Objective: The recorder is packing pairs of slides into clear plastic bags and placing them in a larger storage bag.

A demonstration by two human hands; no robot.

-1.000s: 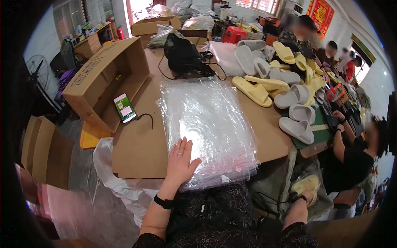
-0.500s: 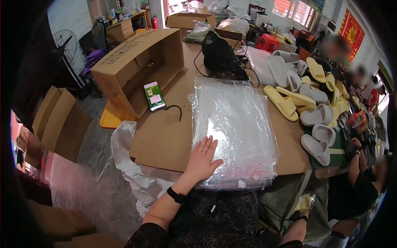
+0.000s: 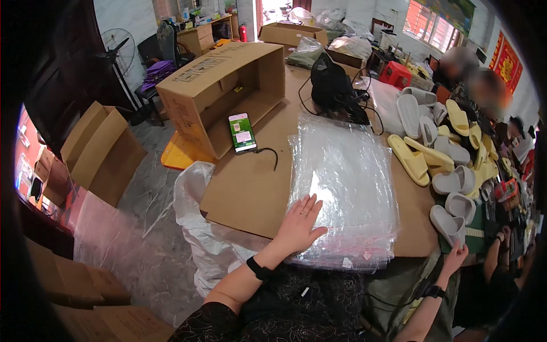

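My left hand (image 3: pixel 298 228) lies flat, fingers stretched out, on a stack of clear plastic bags (image 3: pixel 347 171) whose near edges look pinkish. At the table's right edge my right hand (image 3: pixel 452 259) has its fingertips closed on the near end of a grey slipper (image 3: pixel 446 223). Just behind that slipper lies another grey slipper (image 3: pixel 460 206). Farther back is a pile of slippers, with a yellow slipper (image 3: pixel 408 161) at its left side. Part of a pale yellow item (image 3: pixel 411 312) shows low beside my right forearm.
On the cardboard-covered table (image 3: pixel 245 199) stand an open carton (image 3: pixel 188 119), a phone (image 3: pixel 243 134) with a lit screen and a black bag (image 3: pixel 333 88) with cords. A white sack (image 3: pixel 196 228) hangs at the left edge. Co-workers are at the right, one in black sleeves (image 3: pixel 496 285).
My right hand has come up from low beside the table, where a wrapped yellow slipper was, to the grey slipper. The view has shifted left. My left hand stays on the bags.
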